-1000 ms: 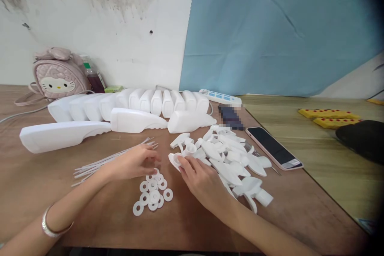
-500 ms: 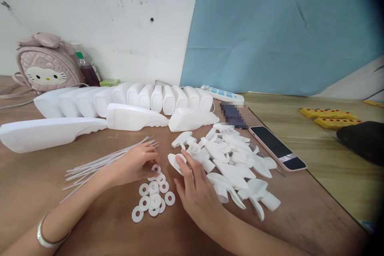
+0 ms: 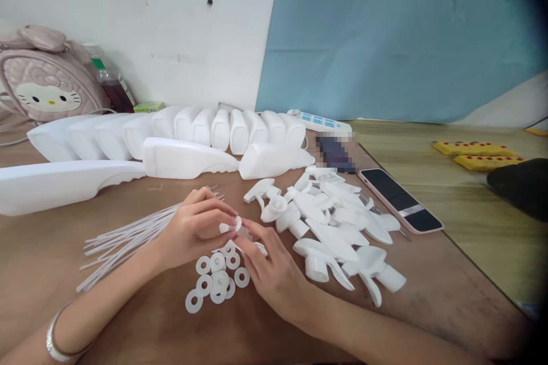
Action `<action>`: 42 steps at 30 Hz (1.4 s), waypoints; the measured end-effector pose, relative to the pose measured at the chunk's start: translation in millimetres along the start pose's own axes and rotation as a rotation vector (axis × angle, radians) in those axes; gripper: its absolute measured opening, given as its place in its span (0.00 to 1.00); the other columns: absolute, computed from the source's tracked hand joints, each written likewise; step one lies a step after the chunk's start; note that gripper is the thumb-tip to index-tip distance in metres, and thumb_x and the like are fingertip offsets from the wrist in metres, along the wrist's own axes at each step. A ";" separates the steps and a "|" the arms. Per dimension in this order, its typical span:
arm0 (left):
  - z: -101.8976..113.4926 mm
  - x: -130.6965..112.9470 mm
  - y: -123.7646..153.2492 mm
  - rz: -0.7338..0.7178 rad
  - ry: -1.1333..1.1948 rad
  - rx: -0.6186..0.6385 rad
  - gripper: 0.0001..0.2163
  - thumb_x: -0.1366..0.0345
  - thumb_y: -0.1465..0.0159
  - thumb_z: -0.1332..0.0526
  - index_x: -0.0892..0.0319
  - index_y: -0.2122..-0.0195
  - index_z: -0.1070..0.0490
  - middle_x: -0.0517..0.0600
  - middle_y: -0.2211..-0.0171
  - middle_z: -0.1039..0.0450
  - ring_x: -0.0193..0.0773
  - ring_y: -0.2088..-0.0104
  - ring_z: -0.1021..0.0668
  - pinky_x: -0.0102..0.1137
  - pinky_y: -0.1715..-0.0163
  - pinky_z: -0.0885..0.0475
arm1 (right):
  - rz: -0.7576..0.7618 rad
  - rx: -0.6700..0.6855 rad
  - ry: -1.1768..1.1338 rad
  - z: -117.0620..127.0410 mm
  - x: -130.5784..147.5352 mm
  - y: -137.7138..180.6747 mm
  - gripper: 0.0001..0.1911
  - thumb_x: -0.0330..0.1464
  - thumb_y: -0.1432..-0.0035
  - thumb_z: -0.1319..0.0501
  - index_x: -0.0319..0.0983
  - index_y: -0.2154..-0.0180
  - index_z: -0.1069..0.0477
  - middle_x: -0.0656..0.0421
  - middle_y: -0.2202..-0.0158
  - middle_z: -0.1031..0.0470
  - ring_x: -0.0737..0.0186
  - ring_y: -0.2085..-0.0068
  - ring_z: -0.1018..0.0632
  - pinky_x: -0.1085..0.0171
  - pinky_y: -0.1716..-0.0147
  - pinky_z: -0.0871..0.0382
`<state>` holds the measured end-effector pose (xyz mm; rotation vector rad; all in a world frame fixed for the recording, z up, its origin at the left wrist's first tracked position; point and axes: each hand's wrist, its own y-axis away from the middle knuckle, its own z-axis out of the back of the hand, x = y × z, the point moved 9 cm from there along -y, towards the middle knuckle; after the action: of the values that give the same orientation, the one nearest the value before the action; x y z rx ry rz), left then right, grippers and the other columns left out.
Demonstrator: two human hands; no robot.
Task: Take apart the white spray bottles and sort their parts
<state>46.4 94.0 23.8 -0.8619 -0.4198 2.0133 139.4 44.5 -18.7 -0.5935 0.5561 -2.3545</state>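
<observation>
My right hand (image 3: 280,276) has its fingers closed round a white trigger sprayer head (image 3: 260,248), largely hidden by the fingers. Between the fingertips of my left hand (image 3: 188,225) is a white ring washer (image 3: 238,223), pressed up to the sprayer head's collar end. Whether the washer sits inside the collar I cannot tell. Just below the hands lies a small heap of flat white washers (image 3: 204,285). Thin white dip tubes (image 3: 128,235) are spread under my left forearm. Right of my right hand is a pile of white trigger sprayer heads (image 3: 334,239).
White plastic bottles (image 3: 188,158) lie on their sides across the back of the brown table. A pink-cased phone (image 3: 400,199), a dark blurred object (image 3: 336,154) and a power strip (image 3: 321,122) line the right side. A pink bag (image 3: 47,82) and a drink bottle (image 3: 115,91) stand back left.
My right hand has picked up a sprayer head from the pile's left edge. My left hand has lifted a washer from the heap, and both hands have come together. The view has shifted slightly.
</observation>
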 end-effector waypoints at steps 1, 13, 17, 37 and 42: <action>-2.2 -0.1 0.8 -0.003 -0.019 0.014 0.04 0.70 0.44 0.38 0.57 0.67 0.30 0.48 0.65 0.24 0.36 0.66 0.32 0.33 0.65 0.35 | 0.001 -0.016 -0.039 0.7 -0.1 -0.1 0.20 0.20 0.43 0.49 0.36 0.49 0.42 0.47 0.48 0.38 0.58 0.53 0.29 0.59 0.55 0.30; -9.1 -4.9 9.6 -0.167 -0.134 0.048 0.08 0.64 0.44 0.37 0.52 0.62 0.27 0.47 0.61 0.25 0.37 0.63 0.31 0.34 0.62 0.36 | -0.064 -0.058 -0.284 2.5 -16.3 -4.1 0.22 0.19 0.46 0.49 0.40 0.50 0.43 0.53 0.54 0.32 0.59 0.52 0.30 0.57 0.54 0.31; -12.2 -2.0 10.6 -0.162 -0.135 0.079 0.10 0.65 0.43 0.38 0.54 0.60 0.30 0.48 0.61 0.25 0.38 0.61 0.29 0.34 0.60 0.35 | -0.060 -0.049 -0.265 4.8 -18.5 -5.4 0.19 0.18 0.47 0.51 0.39 0.54 0.42 0.53 0.56 0.31 0.59 0.55 0.30 0.58 0.57 0.31; -33.2 0.4 16.7 -0.133 0.001 0.227 0.04 0.70 0.39 0.43 0.58 0.64 0.31 0.50 0.64 0.27 0.36 0.63 0.29 0.35 0.60 0.37 | -0.013 -0.001 -0.331 2.6 -24.5 -10.6 0.04 0.31 0.42 0.42 0.39 0.63 0.34 0.57 0.65 0.28 0.67 0.66 0.26 0.68 0.67 0.31; -33.8 -0.8 14.4 -0.128 -0.038 0.263 0.04 0.69 0.38 0.44 0.58 0.64 0.31 0.50 0.64 0.28 0.37 0.64 0.31 0.34 0.63 0.38 | 0.000 0.017 -0.313 2.1 -23.4 -12.8 0.03 0.31 0.41 0.44 0.39 0.64 0.35 0.57 0.65 0.29 0.67 0.67 0.27 0.68 0.69 0.32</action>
<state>62.1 84.3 -7.9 -0.6202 -0.2183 1.9162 150.7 68.7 -16.6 -0.9314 0.3931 -2.2043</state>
